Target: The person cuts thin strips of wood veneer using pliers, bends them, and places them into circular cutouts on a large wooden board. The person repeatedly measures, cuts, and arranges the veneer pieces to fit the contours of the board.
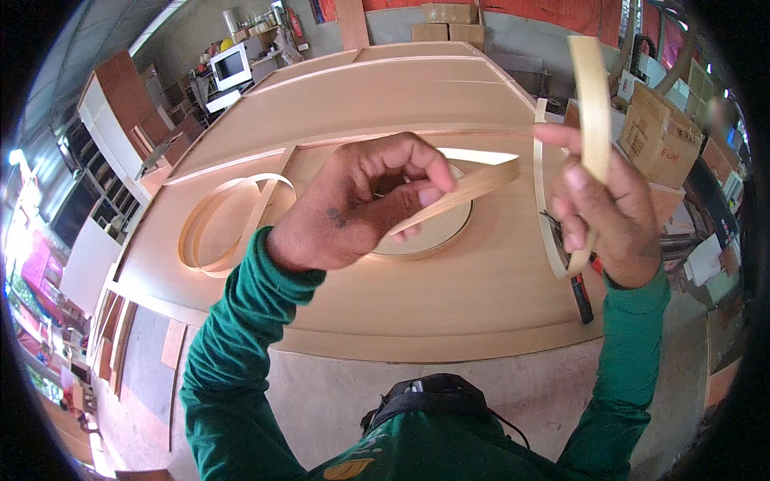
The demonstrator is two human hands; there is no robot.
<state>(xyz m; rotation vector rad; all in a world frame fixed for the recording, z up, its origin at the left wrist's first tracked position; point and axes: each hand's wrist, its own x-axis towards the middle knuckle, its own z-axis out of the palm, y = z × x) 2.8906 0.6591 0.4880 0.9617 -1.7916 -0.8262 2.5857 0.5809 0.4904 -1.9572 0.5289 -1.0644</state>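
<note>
Banding [473, 186], a thin, pale wood-coloured strip, runs between both hands above the board [377, 104]. The left hand [353, 208] pinches it between thumb and curled fingers, just over the roll [437, 228] it feeds from; the right hand [601, 216] grips a raised length, closed around it, with the free end [592, 96] standing upright above the fingers and a loop bowing down past the palm.

Judging by the slack, the strip wants even tension and a flat lie: a twist between the hands would likely kink it, so the left pinch should let it slide rather than drag.

The strip looks smooth, flexible and springy, holding soft curves. The roll is a flat wound disc lying on the board. A loose coil [228, 224] of the same strip lies to the left. The board is broad, matte and light wood-toned. A dark tool [581, 293] lies near its right edge, partly hidden by the hand.
</note>
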